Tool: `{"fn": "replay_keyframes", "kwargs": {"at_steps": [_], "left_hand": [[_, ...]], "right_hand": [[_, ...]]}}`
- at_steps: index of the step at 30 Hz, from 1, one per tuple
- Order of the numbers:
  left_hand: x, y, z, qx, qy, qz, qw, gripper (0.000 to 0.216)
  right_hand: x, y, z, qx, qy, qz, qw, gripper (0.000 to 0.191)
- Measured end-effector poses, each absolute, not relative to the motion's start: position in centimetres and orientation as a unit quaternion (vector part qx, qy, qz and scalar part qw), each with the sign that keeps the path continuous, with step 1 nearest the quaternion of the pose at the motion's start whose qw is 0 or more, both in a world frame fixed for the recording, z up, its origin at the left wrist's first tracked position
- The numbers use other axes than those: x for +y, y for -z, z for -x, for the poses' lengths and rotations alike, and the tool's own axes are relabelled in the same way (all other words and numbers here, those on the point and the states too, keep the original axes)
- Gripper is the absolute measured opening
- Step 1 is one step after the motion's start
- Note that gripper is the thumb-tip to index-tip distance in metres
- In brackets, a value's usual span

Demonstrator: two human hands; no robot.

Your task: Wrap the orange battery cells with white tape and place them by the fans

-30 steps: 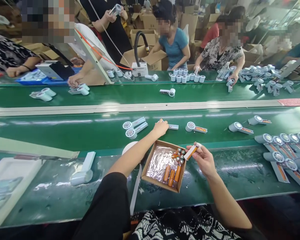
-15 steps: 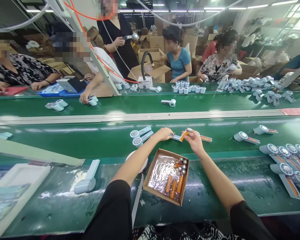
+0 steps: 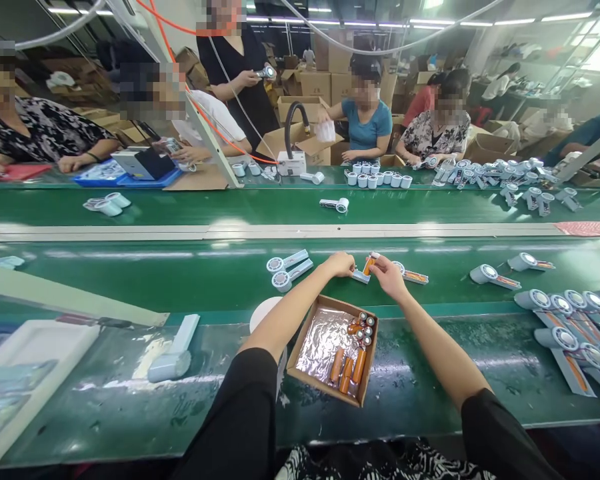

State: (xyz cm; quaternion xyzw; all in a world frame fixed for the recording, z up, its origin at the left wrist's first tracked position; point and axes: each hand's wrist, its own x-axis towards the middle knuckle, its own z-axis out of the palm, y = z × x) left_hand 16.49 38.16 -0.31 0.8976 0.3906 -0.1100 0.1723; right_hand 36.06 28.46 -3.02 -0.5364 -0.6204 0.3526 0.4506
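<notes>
My left hand [image 3: 341,265] is closed on a pale blue handheld fan, mostly hidden by the fingers. Its open handle [image 3: 361,276] sticks out to the right, low over the green belt. In the fingers of my right hand [image 3: 389,277] is an orange cylindrical battery [image 3: 369,265], tilted, its lower end at the handle. Behind that hand lies another fan [image 3: 416,277] with orange in its handle. Two fans [image 3: 281,281] with bare handles rest left of my left hand. Below my hands, a shallow cardboard box [image 3: 325,395] holds several orange batteries [image 3: 347,375].
Fans with orange in their handles [image 3: 563,339] crowd the right side. One fan lies face down [image 3: 170,367] on the near bench, left of a white round object [image 3: 263,313]. A white tray [image 3: 75,333] stands far left. Co-workers sit beyond the far belt [image 3: 255,207].
My left hand and the fan have shifted slightly right. The battery now tilts more steeply at the handle. Across the belt, a co-worker's hand has lifted away from the belt.
</notes>
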Motion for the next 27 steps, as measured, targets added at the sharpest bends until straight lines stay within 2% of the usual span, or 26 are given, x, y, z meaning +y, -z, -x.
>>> {"fn": "replay_keyframes", "kwargs": {"at_steps": [7, 12, 20, 24, 27], "left_hand": [[38.1, -0.4, -16.5, 0.403, 0.073, -0.890, 0.199, 0.023], [37.9, -0.1, -17.4, 0.435, 0.049, -0.872, 0.217, 0.027], [37.6, -0.7, -18.0, 0.494, -0.045, -0.828, 0.259, 0.028], [34.8, -1.9, -14.7, 0.500, -0.140, -0.812, 0.267, 0.027], [29.6, -1.8, -8.3, 0.510, -0.200, -0.796, 0.257, 0.031]], "right_hand": [[28.4, 2.8, -36.6, -0.701, -0.249, 0.580, 0.331, 0.039], [27.9, 2.4, -36.9, -0.771, -0.177, 0.577, 0.203, 0.028], [28.7, 1.3, -34.6, -0.831, -0.103, 0.546, 0.004, 0.033], [29.7, 0.3, -33.5, -0.835, -0.088, 0.538, -0.068, 0.035], [30.5, -0.1, -33.5, -0.835, -0.082, 0.537, -0.086, 0.038]]}}
